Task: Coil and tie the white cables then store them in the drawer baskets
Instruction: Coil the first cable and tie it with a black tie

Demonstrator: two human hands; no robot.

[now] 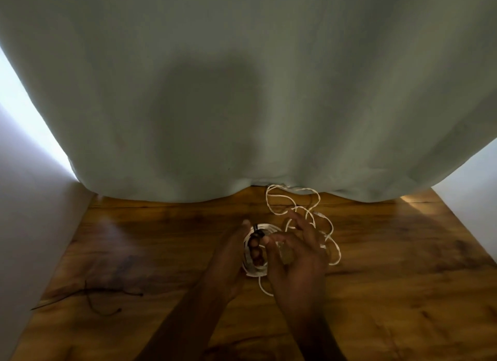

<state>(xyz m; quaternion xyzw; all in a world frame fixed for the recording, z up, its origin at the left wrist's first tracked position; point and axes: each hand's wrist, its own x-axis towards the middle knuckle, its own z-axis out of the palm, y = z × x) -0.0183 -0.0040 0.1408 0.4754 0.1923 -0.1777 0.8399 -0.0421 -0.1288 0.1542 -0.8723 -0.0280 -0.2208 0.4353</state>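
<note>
While my left hand (pixel 231 256) grips the coiled white cable (pixel 254 272) mid-table, my right hand (pixel 295 253) pinches the black tie (pixel 256 231). If the pinch slips, the coil springs apart into the loose cable (pixel 301 199) far right.

Nothing readable is showing anywhere from where I am standing: no lettering, labels, brand marks, numbers or signs are appearing on any surface in view.
</note>
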